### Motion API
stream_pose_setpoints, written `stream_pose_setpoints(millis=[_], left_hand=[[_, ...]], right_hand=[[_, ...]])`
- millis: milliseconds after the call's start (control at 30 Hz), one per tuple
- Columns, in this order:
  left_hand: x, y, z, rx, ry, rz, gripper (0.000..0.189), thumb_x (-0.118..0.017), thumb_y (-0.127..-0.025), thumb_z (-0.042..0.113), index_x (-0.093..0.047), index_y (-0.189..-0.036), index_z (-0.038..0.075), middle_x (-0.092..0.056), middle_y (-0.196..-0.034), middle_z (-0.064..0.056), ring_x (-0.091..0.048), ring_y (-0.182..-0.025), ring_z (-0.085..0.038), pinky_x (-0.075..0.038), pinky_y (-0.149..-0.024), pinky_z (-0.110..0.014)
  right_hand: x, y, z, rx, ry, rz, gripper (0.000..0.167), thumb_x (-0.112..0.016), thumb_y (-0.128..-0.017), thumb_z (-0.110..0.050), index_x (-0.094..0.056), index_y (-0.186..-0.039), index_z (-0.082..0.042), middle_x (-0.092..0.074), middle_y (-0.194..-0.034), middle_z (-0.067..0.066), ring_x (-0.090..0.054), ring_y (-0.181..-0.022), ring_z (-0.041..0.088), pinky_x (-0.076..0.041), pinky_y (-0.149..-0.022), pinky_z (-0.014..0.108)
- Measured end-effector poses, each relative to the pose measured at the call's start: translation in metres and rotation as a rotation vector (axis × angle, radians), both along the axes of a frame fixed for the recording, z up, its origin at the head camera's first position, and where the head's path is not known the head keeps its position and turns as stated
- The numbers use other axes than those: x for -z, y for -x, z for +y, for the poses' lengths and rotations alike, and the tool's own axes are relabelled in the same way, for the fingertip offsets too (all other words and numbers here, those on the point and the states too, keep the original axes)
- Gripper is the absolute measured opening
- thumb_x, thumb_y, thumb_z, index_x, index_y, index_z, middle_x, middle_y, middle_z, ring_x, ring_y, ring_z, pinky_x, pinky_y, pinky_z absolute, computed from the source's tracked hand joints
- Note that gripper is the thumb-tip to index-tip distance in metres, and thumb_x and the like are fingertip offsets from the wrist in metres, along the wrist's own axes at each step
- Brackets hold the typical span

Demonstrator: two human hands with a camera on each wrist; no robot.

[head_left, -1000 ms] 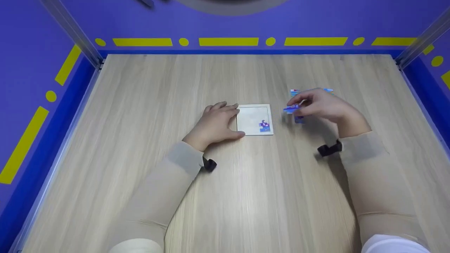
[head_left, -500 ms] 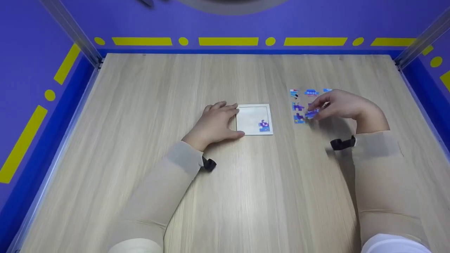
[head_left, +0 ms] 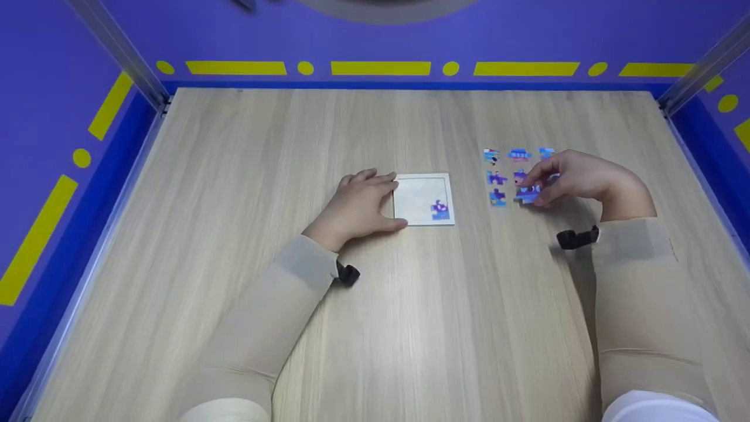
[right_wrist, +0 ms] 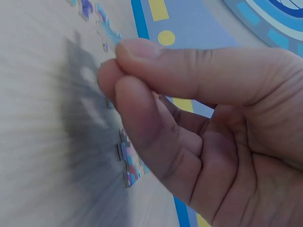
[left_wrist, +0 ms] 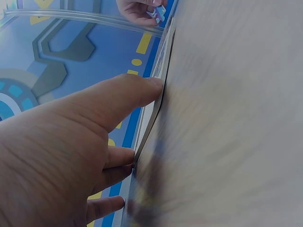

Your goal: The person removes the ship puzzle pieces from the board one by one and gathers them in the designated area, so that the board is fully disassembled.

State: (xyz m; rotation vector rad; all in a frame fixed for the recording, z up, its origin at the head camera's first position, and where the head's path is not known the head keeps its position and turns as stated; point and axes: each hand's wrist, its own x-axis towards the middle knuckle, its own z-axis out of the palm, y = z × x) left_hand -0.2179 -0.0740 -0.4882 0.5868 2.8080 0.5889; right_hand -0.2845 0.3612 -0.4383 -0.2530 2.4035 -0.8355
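Note:
My left hand lies with spread, relaxed fingers at the left edge of a white square puzzle board; thumb and fingertips touch its rim. One purple-and-blue jigsaw piece sits in the board's lower right corner. To the right, my right hand pinches a blue-purple jigsaw piece between thumb and fingers, low over the loose pieces. The left wrist view also shows this pinched piece. In the right wrist view, the thumb and fingertips close together and cover much of what lies behind them.
Several loose jigsaw pieces lie in rough rows right of the board, some partly behind the right hand. Blue panels with yellow marks stand along the back and sides of the wooden table.
My right hand has moved right with the jigsaw piece, from beside the board to over the loose pieces, uncovering more of them. The left hand and board have stayed put.

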Motion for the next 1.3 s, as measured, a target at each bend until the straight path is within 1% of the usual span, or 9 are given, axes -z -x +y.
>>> stream_pose_setpoints(millis=[133,267,433,633,767,833,933,1167,1300], left_hand=[[0.0001,0.0004,-0.0001,0.002,0.008,-0.001,0.089,-0.081,-0.096,0.063,-0.056,-0.168,0.016,-0.046,-0.182,-0.001,-0.032,-0.175,-0.034,-0.023,-0.141,-0.061],[0.0002,0.0008,0.0001,0.004,0.014,0.000,0.090,-0.081,-0.096,0.063,-0.056,-0.168,0.015,-0.046,-0.182,-0.001,-0.032,-0.175,-0.035,-0.023,-0.141,-0.062],[-0.0002,0.0006,0.0005,-0.001,0.012,0.000,0.090,-0.082,-0.096,0.063,-0.056,-0.168,0.016,-0.046,-0.182,-0.001,-0.032,-0.175,-0.035,-0.023,-0.142,-0.061],[-0.0003,0.0003,0.0005,-0.002,0.007,-0.001,0.089,-0.082,-0.096,0.063,-0.057,-0.168,0.016,-0.047,-0.182,-0.001,-0.032,-0.174,-0.035,-0.024,-0.141,-0.061],[-0.0001,0.0002,0.0004,0.000,0.002,-0.004,0.089,-0.082,-0.096,0.062,-0.056,-0.168,0.015,-0.046,-0.182,-0.001,-0.032,-0.175,-0.035,-0.023,-0.142,-0.062],[-0.0001,0.0001,0.0002,0.000,0.001,-0.003,0.090,-0.082,-0.096,0.062,-0.056,-0.168,0.015,-0.046,-0.182,-0.001,-0.032,-0.175,-0.035,-0.023,-0.142,-0.061],[0.0000,-0.0001,-0.0002,0.001,0.002,0.002,0.090,-0.082,-0.096,0.063,-0.056,-0.168,0.015,-0.046,-0.182,-0.001,-0.032,-0.174,-0.035,-0.024,-0.142,-0.060],[0.0009,0.0000,-0.0002,0.000,0.007,0.005,0.090,-0.082,-0.096,0.063,-0.056,-0.168,0.015,-0.046,-0.182,0.000,-0.032,-0.174,-0.034,-0.023,-0.142,-0.061],[0.0013,0.0005,0.0002,-0.001,0.009,0.003,0.090,-0.082,-0.096,0.063,-0.057,-0.168,0.015,-0.046,-0.182,0.000,-0.032,-0.174,-0.034,-0.023,-0.142,-0.061]], right_hand=[[0.0008,0.0005,0.0006,0.000,-0.020,-0.030,0.035,-0.087,-0.093,0.001,-0.076,-0.126,0.004,-0.072,-0.100,0.004,-0.071,-0.086,0.016,-0.064,-0.076,0.026],[0.0019,0.0000,0.0003,0.009,-0.019,-0.054,0.031,-0.086,-0.094,0.002,-0.073,-0.123,0.006,-0.072,-0.093,0.005,-0.077,-0.082,0.015,-0.066,-0.076,0.027],[0.0032,-0.0002,-0.0007,0.026,-0.016,-0.051,0.028,-0.084,-0.097,0.000,-0.075,-0.123,0.006,-0.073,-0.091,0.003,-0.077,-0.080,0.016,-0.066,-0.074,0.028],[0.0017,-0.0004,-0.0016,0.035,-0.079,-0.007,0.023,-0.088,-0.097,-0.011,-0.082,-0.116,0.000,-0.078,-0.085,-0.003,-0.071,-0.080,0.016,-0.059,-0.071,0.030],[-0.0001,-0.0004,-0.0020,0.039,-0.121,0.016,0.021,-0.090,-0.095,-0.018,-0.084,-0.110,-0.004,-0.081,-0.087,-0.006,-0.070,-0.084,0.016,-0.054,-0.077,0.033],[-0.0006,-0.0004,-0.0017,0.033,-0.144,0.037,0.021,-0.092,-0.094,-0.021,-0.086,-0.107,-0.005,-0.081,-0.090,-0.007,-0.069,-0.088,0.016,-0.054,-0.082,0.032],[-0.0009,-0.0007,-0.0019,0.024,-0.179,0.064,0.023,-0.093,-0.094,-0.025,-0.087,-0.106,-0.007,-0.081,-0.095,-0.007,-0.067,-0.092,0.015,-0.052,-0.086,0.032],[-0.0012,-0.0020,-0.0023,0.016,-0.215,0.081,0.025,-0.093,-0.094,-0.028,-0.087,-0.106,-0.007,-0.080,-0.097,-0.003,-0.063,-0.094,0.019,-0.050,-0.085,0.034],[-0.0035,-0.0023,-0.0008,0.040,-0.222,0.103,0.026,-0.092,-0.095,-0.028,-0.085,-0.107,-0.006,-0.079,-0.100,0.001,-0.064,-0.095,0.022,-0.050,-0.083,0.035]])
